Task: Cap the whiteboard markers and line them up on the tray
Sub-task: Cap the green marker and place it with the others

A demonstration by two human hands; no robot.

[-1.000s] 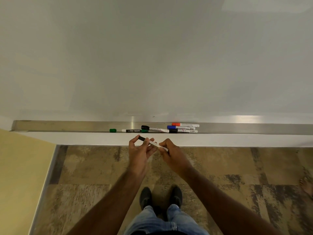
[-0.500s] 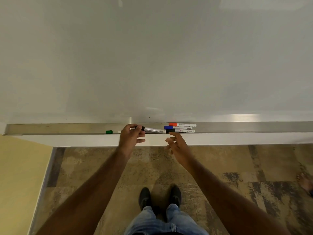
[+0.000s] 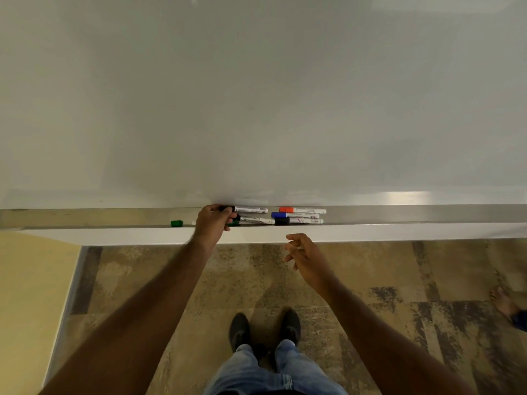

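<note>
While the left hand [image 3: 213, 220] grips the capped end of a black marker [image 3: 246, 209] at the far edge of the tray [image 3: 399, 214], its fingers are clamped round that end and the barrel points right along the board. The right hand [image 3: 303, 253] hangs below the tray's near lip, fingers loosely apart, holding nothing. To the right lie red [image 3: 302, 210], blue [image 3: 295, 215] and another black marker [image 3: 299, 221], stacked far to near. A fifth marker [image 3: 255, 220] lies askew just beside the left hand.

To place it well, I'd set the barrel flat, parallel to the red one, then let go gently — no rolling.

A green cap [image 3: 176, 223] sits alone to the left; the hand covers most of a green-ended marker — capped or not, I cannot tell.
</note>
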